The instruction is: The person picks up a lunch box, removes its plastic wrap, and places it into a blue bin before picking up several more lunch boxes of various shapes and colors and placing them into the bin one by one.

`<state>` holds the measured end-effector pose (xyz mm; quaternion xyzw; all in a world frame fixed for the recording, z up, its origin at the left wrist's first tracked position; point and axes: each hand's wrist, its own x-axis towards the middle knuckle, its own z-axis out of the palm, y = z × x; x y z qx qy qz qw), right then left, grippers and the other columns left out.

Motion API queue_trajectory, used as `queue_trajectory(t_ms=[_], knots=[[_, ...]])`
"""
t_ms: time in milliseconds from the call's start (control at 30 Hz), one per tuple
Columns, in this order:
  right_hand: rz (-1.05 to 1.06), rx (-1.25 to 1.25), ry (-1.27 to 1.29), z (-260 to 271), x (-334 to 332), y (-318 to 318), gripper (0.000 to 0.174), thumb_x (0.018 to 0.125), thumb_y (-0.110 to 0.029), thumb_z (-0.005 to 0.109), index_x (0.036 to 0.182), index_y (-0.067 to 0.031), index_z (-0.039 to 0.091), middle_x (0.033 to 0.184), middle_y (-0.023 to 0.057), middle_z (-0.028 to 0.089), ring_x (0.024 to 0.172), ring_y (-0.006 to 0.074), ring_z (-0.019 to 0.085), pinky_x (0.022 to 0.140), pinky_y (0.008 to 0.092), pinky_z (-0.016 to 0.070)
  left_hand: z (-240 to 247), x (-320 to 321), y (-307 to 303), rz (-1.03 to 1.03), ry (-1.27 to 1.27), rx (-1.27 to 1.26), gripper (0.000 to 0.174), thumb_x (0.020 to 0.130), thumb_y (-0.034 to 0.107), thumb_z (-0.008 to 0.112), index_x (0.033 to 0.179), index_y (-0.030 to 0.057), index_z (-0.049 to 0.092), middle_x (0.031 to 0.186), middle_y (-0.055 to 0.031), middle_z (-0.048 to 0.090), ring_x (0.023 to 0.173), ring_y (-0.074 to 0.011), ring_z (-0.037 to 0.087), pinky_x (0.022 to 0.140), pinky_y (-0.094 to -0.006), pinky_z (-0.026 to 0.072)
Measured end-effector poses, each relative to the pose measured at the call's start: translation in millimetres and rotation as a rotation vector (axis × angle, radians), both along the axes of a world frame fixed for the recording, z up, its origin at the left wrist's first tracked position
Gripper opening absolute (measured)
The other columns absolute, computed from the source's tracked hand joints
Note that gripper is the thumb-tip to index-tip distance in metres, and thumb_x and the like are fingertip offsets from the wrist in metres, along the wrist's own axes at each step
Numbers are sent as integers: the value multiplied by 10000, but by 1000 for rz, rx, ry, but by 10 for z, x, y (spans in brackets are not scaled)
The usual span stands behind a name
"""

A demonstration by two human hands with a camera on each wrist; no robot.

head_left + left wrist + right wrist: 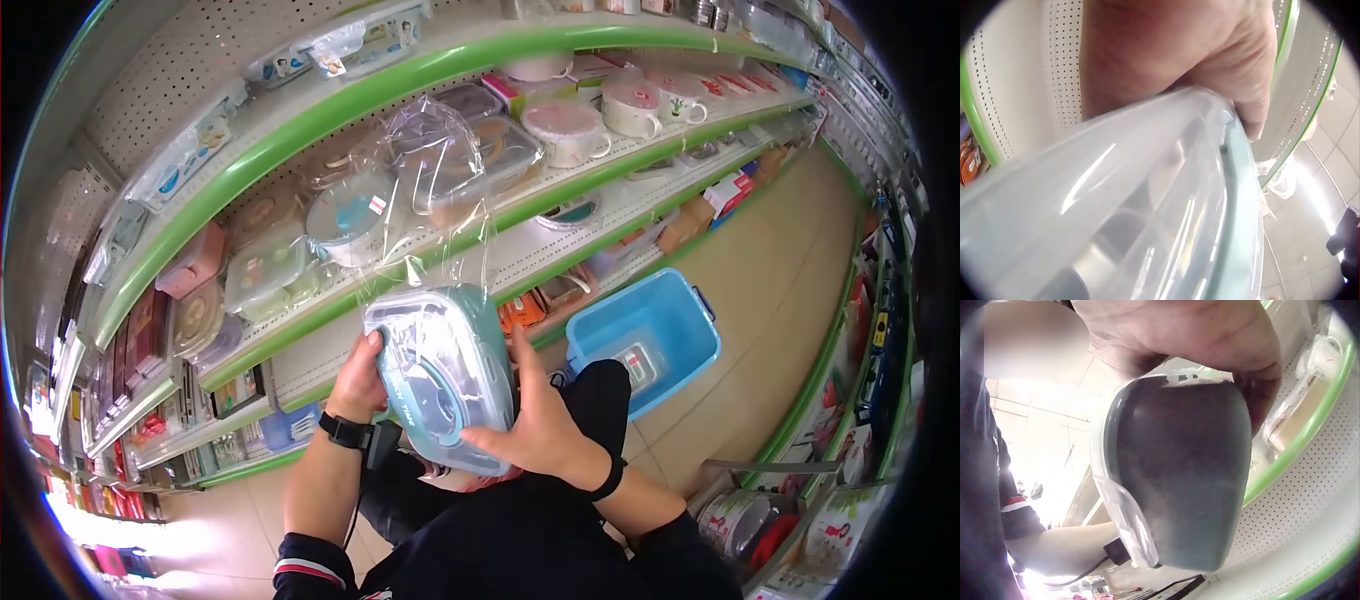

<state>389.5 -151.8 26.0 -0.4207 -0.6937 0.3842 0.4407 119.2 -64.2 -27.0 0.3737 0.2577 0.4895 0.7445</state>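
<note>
Here, left grip (358,380) and right grip (546,428) clasp a glossy, round-cornered plastic box (440,375).

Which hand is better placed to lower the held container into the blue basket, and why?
Probably the right hand: it holds the held container on the side nearer the blue basket, at the person's right. The left hand holds the farther side.

A clear-lidded teal plastic box (445,375) lies between the left hand (358,378) and right hand (545,420), before green-edged white perforated shelving (535,252). To its right, a blue rectangular plastic basin (688,350) on beige floor tiles (785,260) contains a clear rectangular container (640,366).
</note>
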Motion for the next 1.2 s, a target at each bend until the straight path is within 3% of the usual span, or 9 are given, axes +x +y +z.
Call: queue_trajectory(t_ms=[133,367,400,600,800,900,1033,1100,1200], knots=[[79,39,-113,134,6,-48,1301,736,-428,868,1520,163,13,1509,411,243,1416,522,319,1166,492,311,-76,-116,-165,65,-12,-82,736,866,481,744,1416,47,518,1341,-136,635,1199,-299,636,1052,-465,509],[178,-49,-71,250,16,-104,1255,770,-473,826,1522,157,42,1510,416,263,1386,510,382,1134,479,365,-219,-178,-389,98,-57,-83,804,821,531,780,1395,25,533,1305,-125,654,1174,-271,648,1029,-433,522],[176,-28,-83,253,13,-120,1243,772,-466,824,1523,154,52,1508,413,273,1381,506,392,1129,476,373,-223,-193,-400,96,-39,-103,828,778,530,814,1401,57,541,1330,-128,644,1204,-312,627,1059,-485,498],[126,76,-174,280,9,-186,1207,738,-431,839,1532,126,120,1494,377,349,1348,468,460,1091,449,424,-223,-137,-526,123,-48,-96,889,824,626,721,1465,64,468,1420,-134,579,1273,-318,576,1104,-501,450],[171,25,-187,283,105,-197,1194,717,-405,840,1538,110,143,1498,362,362,1347,443,479,1086,422,435,113,114,-527,149,-103,-66,1166,749,653,784,1564,9,254,1410,-145,560,1263,-297,580,1079,-454,484],[177,32,-167,285,120,-212,1159,738,-392,825,1543,99,151,1478,328,395,1336,441,479,1064,440,448,115,121,-499,140,-93,-53,1204,718,678,793,1563,10,256,1415,-153,555,1275,-304,571,1095,-454,469],[140,111,-146,244,125,-223,1146,747,-395,817,1544,97,157,1470,319,407,1328,442,480,1051,450,458,-40,30,-550,100,-86,-45,1103,739,666,782,1531,35,344,1438,-138,548,1289,-304,561,1106,-473,456],[123,79,-148,248,121,-227,1187,716,-400,844,1543,102,157,1495,343,375,1349,437,476,1089,423,426,-192,-56,-579,68,-82,-44,1006,765,677,750,1494,61,431,1456,-129,545,1308,-312,546,1118,-501,437],[116,61,-140,253,112,-242,1206,709,-402,856,1543,108,151,1511,352,355,1374,435,460,1121,412,395,-192,-32,-611,75,-161,-100,961,768,607,794,1477,58,448,1431,-126,564,1289,-302,565,1094,-487,465]])
